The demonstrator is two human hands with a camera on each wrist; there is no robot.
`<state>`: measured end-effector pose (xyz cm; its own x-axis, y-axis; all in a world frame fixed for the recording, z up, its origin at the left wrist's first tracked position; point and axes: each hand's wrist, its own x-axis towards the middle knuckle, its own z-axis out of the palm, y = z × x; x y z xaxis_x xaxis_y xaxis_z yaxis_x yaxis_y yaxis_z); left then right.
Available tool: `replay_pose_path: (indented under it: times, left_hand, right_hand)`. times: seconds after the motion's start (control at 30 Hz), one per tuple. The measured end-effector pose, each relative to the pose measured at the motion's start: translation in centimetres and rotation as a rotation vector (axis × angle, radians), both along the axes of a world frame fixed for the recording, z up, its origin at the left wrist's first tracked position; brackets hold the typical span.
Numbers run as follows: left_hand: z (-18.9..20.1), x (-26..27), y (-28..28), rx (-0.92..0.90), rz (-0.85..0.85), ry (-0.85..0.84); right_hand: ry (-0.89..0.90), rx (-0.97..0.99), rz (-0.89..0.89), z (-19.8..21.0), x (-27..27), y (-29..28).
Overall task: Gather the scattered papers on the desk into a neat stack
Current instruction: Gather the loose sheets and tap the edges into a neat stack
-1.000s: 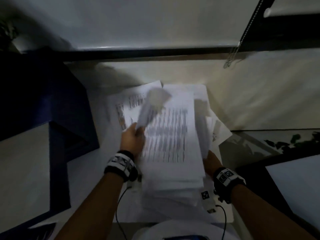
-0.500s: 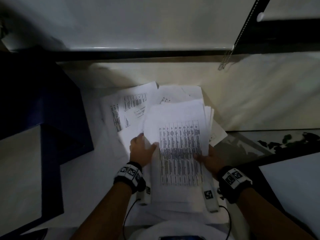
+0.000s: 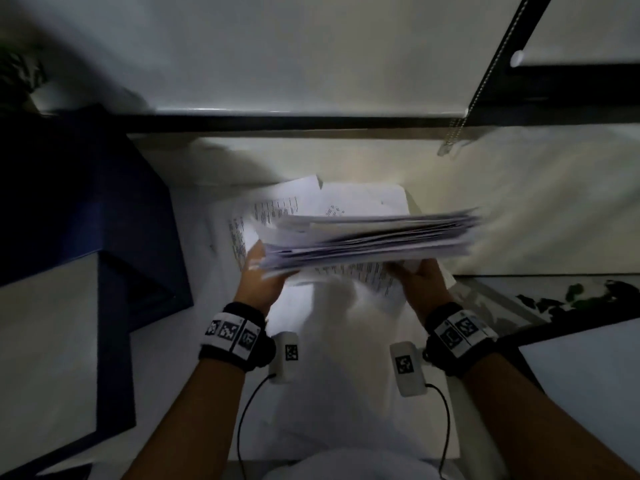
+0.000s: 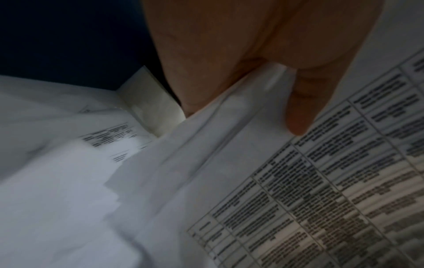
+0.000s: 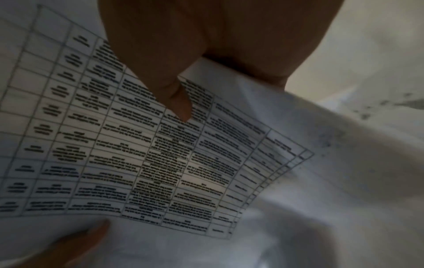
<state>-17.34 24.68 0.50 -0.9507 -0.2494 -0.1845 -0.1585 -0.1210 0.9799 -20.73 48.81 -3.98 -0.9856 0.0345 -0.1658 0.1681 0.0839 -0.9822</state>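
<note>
Head view: left hand [image 3: 258,277] and right hand [image 3: 420,280] each grip one end of the paper stack [image 3: 367,239], thumbs clamped on it, above the desk [image 3: 346,393].

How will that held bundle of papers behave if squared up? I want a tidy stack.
The bundle of papers looks floppy: it sags between the left hand and right hand. Its fanned, uneven edges suggest sheets may slide apart easily.

The thick stack of papers [image 3: 367,242] is lifted edge-on above the tabletop [image 3: 166,341]; some printed sheets [image 3: 277,206] lie scattered behind it.
</note>
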Motion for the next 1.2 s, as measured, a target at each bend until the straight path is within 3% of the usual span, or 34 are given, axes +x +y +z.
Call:
replay_pose_path:
  times: [0.07,0.13,0.27,0.37,0.47,0.9,1.03,1.2]
  left_hand:
    - [-0.1,0.4,0.5,0.281,0.073,-0.128]
    - [-0.8,0.2,0.0,0.381,0.046,-0.214]
    - [-2.2,-0.5,-0.5,0.076,0.142,-0.167]
    - [-2.8,-0.1,-0.1,-0.173,0.034,-0.083]
    - [-3.2,0.2,0.5,-0.205,-0.015,-0.075]
    - [-4.8,-0.6,-0.9,-0.208,-0.010,-0.086]
    - [-9.4,-0.4,-2.8,-0.462,-0.032,-0.302]
    - [-14.3,0.4,-2.6,-1.017,-0.401,-0.505]
  right_hand:
    - [-0.025,0.028,-0.008,-0.8,0.5,0.0]
    - [0.017,0.088,0.047,0.1,0.3,-0.3]
    - [0.051,0.000,-0.063,0.5,0.3,-0.2]
    - [0.001,0.114,0.012,-0.6,1.5,-0.4]
    - [-0.012,0.187,0.062,-1.4,2.0,-0.8]
    - [-0.076,0.170,-0.045,-0.2,1.6,0.1]
    - [-0.302,0.202,-0.142,-4.8,3.6,3.0]
    - [-0.544,0.196,-0.292,-18.8,6.8,8.7]
